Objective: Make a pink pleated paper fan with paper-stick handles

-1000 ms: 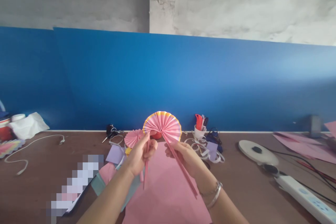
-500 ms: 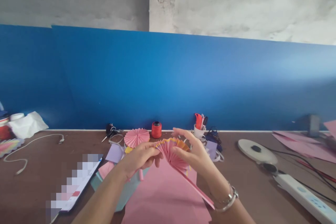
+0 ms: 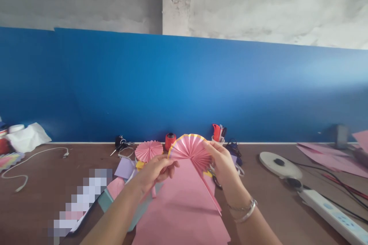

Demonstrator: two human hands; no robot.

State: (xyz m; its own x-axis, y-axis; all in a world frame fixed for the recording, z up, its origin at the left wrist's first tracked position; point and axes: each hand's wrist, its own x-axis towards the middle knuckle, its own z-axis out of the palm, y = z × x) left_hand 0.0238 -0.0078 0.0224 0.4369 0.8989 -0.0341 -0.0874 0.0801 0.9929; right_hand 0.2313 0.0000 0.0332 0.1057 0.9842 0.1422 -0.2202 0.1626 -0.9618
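Between my hands is a pink pleated paper fan with a yellow-edged rim, spread into an arch. My left hand pinches its left end, fingers closed. At its right side my right hand grips the pleats between thumb and fingers. A narrow pink folded strip slants down to the right from the fan's underside. Beneath lie pink paper sheets. Behind my left hand stands a finished-looking pink pleated rosette.
A red spool and a white cup of pens and red-handled scissors stand by the blue partition. Keys and a pixelated flat device are left; a white power strip and pink sheets are right.
The fan has opened wider and risen into a fuller arch. My right hand has closed on its right side, where its fingers were spread before.
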